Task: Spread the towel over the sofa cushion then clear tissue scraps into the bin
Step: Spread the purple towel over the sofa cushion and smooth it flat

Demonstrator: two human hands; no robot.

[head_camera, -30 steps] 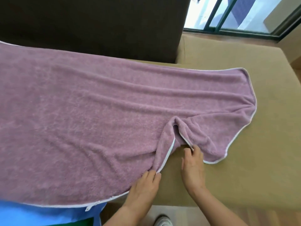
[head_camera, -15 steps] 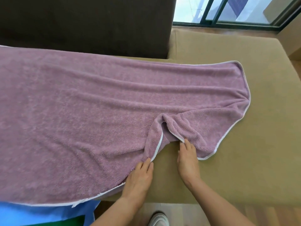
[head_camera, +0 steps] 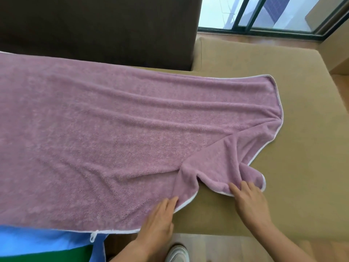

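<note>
A large mauve towel with white piping lies across the tan sofa cushion, wrinkled lengthwise and bunched into a fold at its near right corner. My left hand lies flat, fingers together, pressing the towel's near edge. My right hand has its fingers on the folded near right corner, pinching the hem there. No tissue scraps or bin show in the head view.
A dark brown back cushion stands behind the towel. A glass sliding door is at the top right. Blue and green fabric sits at the bottom left. A white shoe stands on the wooden floor below the seat edge.
My right hand has drawn the folded corner out to the right and toward me, widening the gap from my left hand. The left hand has stayed on the near hem.
</note>
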